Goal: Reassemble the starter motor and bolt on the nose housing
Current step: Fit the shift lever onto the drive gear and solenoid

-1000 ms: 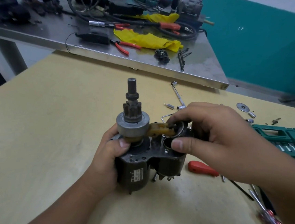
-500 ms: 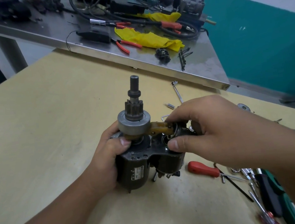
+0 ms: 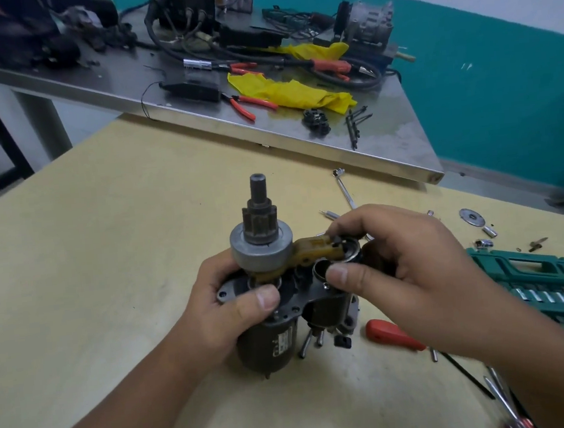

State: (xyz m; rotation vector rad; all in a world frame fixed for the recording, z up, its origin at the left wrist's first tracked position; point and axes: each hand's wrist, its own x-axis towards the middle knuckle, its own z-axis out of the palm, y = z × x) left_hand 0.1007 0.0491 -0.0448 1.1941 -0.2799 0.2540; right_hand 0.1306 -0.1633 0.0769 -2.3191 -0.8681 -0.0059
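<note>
Two hands meet on the starter motor [image 3: 276, 320], which stands upright on the yellow table [image 3: 107, 263]: the left hand [image 3: 221, 311] wraps its dark body with the thumb pressed on the mounting plate, while the right hand [image 3: 401, 271] pinches the end of the yellow shift fork [image 3: 314, 250] at the solenoid opening. The fork reaches under the grey clutch drum [image 3: 260, 250], above which the pinion gear [image 3: 260, 221] and shaft stand. A red-handled screwdriver [image 3: 393, 335] lies just right of the motor, a green socket set [image 3: 553, 285] farther right, and a steel bench [image 3: 299, 120] with yellow rags [image 3: 290, 92] behind.

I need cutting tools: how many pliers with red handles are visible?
2: one pair near the steel bench's front edge, left of the yellow cloth; another farther back. Clutter may hide more.
</note>
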